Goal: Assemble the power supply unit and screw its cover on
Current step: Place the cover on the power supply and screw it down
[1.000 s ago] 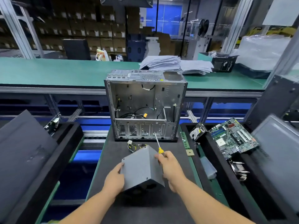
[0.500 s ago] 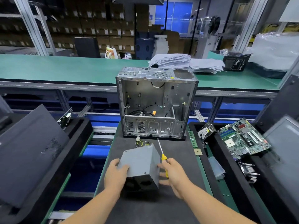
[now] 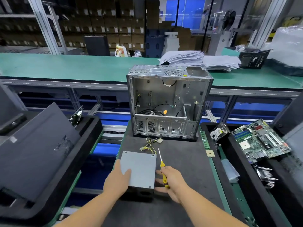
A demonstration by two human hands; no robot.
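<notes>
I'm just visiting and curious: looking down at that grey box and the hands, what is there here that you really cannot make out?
Head view only:
- Front and underside of the power supply unit: turned away, in shadow.
- Lower handle of the yellow screwdriver: covered by the right hand.
- Screws on the unit's cover: too small to tell whether they are tight.
- Left hand fingertips: hidden against the unit's side.
- Motherboard markings: too small, blurred.

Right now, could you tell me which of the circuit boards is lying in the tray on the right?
The large green motherboard, lying tilted in the right-hand tray. The other, a small card, stands on edge at the left tray's back corner.
</notes>
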